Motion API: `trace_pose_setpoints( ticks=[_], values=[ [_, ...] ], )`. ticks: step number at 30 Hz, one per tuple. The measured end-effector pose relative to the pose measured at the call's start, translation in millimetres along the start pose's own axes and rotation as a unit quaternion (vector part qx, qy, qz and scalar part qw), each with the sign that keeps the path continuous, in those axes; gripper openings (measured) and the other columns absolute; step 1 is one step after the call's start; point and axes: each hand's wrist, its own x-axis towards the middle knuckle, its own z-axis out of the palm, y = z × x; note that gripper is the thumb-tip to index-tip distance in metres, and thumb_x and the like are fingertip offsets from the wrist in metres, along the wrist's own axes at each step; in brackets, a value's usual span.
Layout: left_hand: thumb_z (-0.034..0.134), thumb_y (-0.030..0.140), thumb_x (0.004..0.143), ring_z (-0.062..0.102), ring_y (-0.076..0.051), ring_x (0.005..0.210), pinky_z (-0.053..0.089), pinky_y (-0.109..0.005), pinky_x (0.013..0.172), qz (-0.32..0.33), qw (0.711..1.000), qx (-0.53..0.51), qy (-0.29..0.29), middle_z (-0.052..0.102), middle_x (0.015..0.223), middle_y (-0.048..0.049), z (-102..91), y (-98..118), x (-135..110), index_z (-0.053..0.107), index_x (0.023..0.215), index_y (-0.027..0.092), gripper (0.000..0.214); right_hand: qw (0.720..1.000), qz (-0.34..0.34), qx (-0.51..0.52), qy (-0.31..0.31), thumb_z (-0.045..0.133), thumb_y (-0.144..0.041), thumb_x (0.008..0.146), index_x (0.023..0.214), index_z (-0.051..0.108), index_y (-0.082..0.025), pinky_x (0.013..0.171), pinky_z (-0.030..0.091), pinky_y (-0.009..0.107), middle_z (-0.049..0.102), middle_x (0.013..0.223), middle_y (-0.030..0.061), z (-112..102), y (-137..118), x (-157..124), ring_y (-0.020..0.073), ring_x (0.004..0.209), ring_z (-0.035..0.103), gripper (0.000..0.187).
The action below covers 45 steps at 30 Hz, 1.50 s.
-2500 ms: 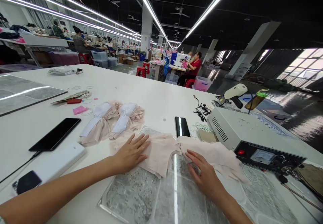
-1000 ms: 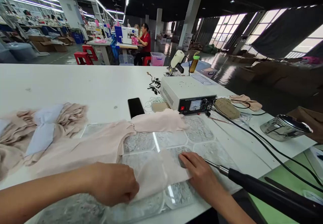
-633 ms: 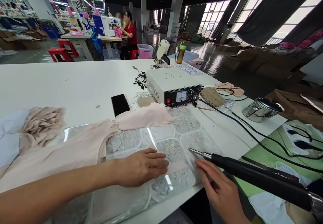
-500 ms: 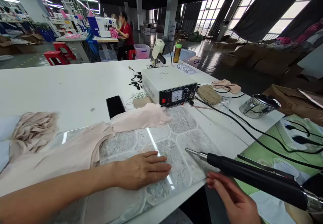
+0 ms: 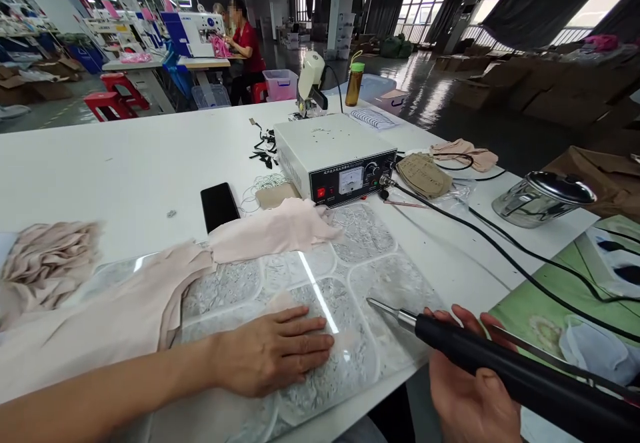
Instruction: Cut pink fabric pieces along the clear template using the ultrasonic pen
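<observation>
My left hand (image 5: 273,353) lies flat, fingers stretched out, pressing pale pink sheer fabric (image 5: 125,310) onto a clear plate (image 5: 370,276) over grey patterned panels. My right hand (image 5: 470,390) curls under a long black tool handle (image 5: 505,373) at the table's near edge. The tool's thin metal tip (image 5: 385,308) points left, just right of my left fingertips. A black cable (image 5: 500,256) runs from the tool side to a white control box (image 5: 333,156) with a meter and knobs.
A black phone (image 5: 219,206) lies left of the box. Bundled pink fabric (image 5: 47,260) sits at far left. A steel pot (image 5: 543,196), tan pieces (image 5: 425,175) and a white cutter (image 5: 310,83) stand on the right. A person in red (image 5: 245,40) sits at a sewing machine beyond.
My right hand has come up under the black tool handle and closed round it. The left hand stays flat on the fabric. The view has tilted slightly down.
</observation>
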Motion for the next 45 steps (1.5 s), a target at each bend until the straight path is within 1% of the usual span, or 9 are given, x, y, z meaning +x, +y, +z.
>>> trace_pose_setpoints(
  ticks=[3,6,12,16,20,23,30,34,45],
  values=[
    [0.035,0.026,0.105,0.037,-0.025,0.139,0.019,-0.041,0.121,0.001,1.000,0.002,0.008,0.047,0.145,-0.0092,1.3,0.1,-0.1,0.051,0.134,0.007,0.038,0.999,-0.002,0.039,0.008,0.059,-0.038,0.076,0.111,0.062,-0.026,0.101,0.036,0.061,0.060,0.111,0.0027,6.6,-1.1,1.2,0.0224,0.098,0.057,0.037],
    [0.034,0.025,0.105,0.039,-0.025,0.139,0.021,-0.041,0.121,-0.002,1.000,0.004,0.017,0.048,0.144,-0.0098,3.9,0.7,-0.5,0.052,0.133,0.006,0.038,0.998,-0.005,0.055,0.011,0.060,-0.037,0.073,0.107,0.063,-0.026,0.094,0.042,0.053,0.059,0.103,0.0006,14.0,-4.5,3.4,0.0183,0.088,0.054,0.036],
    [0.032,0.023,0.104,0.041,-0.026,0.137,0.024,-0.042,0.119,0.000,0.999,0.008,0.041,0.049,0.143,-0.0109,8.0,2.2,-1.7,0.053,0.131,0.005,0.039,0.996,-0.018,0.077,0.028,0.061,-0.033,0.067,0.104,0.063,-0.024,0.080,0.046,0.042,0.059,0.093,-0.0013,26.8,-8.9,8.4,0.0147,0.077,0.052,0.038],
    [0.034,0.023,0.104,0.040,-0.026,0.137,0.025,-0.042,0.119,0.001,0.999,0.011,0.048,0.051,0.142,-0.0115,9.2,1.8,-1.9,0.053,0.131,0.005,0.038,0.995,-0.032,0.089,0.036,0.059,-0.031,0.063,0.091,0.063,-0.022,0.068,0.046,0.036,0.059,0.087,-0.0015,28.6,-10.6,12.4,0.0135,0.067,0.052,0.030],
    [0.034,0.023,0.104,0.040,-0.025,0.137,0.023,-0.042,0.120,0.003,0.998,0.009,0.067,0.052,0.141,-0.0116,13.0,1.6,-2.9,0.054,0.130,0.005,0.038,0.995,-0.054,0.086,0.011,0.056,-0.032,0.064,0.086,0.061,-0.020,0.053,0.042,0.031,0.058,0.080,-0.0007,26.5,-17.4,12.6,0.0121,0.058,0.049,0.026],
    [0.035,0.023,0.104,0.040,-0.025,0.138,0.021,-0.041,0.121,0.001,0.997,0.007,0.074,0.051,0.142,-0.0110,15.6,1.7,-3.7,0.055,0.130,0.005,0.037,0.995,-0.054,0.080,-0.016,0.057,-0.032,0.064,0.084,0.061,-0.019,0.048,0.041,0.029,0.057,0.076,-0.0005,26.9,-24.5,9.2,0.0115,0.053,0.048,0.023],
    [0.041,0.023,0.102,0.041,-0.023,0.137,0.024,-0.040,0.120,-0.002,0.997,0.006,0.080,0.053,0.140,-0.0108,16.2,1.8,-3.4,0.056,0.129,0.007,0.035,0.997,-0.023,0.056,-0.057,0.057,-0.030,0.067,0.081,0.059,-0.019,0.046,0.042,0.029,0.054,0.071,-0.0009,31.9,-30.3,0.8,0.0116,0.052,0.048,0.018],
    [0.038,0.021,0.103,0.041,-0.025,0.137,0.028,-0.042,0.119,-0.003,0.998,0.003,0.066,0.053,0.139,-0.0126,13.6,2.3,-2.6,0.055,0.130,0.006,0.036,0.996,-0.017,0.054,-0.070,0.056,-0.029,0.067,0.080,0.058,-0.019,0.046,0.044,0.029,0.052,0.071,-0.0012,32.6,-29.1,0.3,0.0114,0.052,0.049,0.017],
    [0.037,0.021,0.103,0.040,-0.026,0.138,0.025,-0.043,0.119,-0.002,0.997,-0.009,0.072,0.052,0.141,-0.0128,15.6,1.9,-3.5,0.054,0.130,0.005,0.036,0.994,-0.034,0.024,-0.096,0.060,-0.030,0.070,0.080,0.057,-0.020,0.046,0.045,0.029,0.053,0.071,-0.0012,36.1,-32.6,-0.4,0.0115,0.052,0.050,0.014]
  ],
)
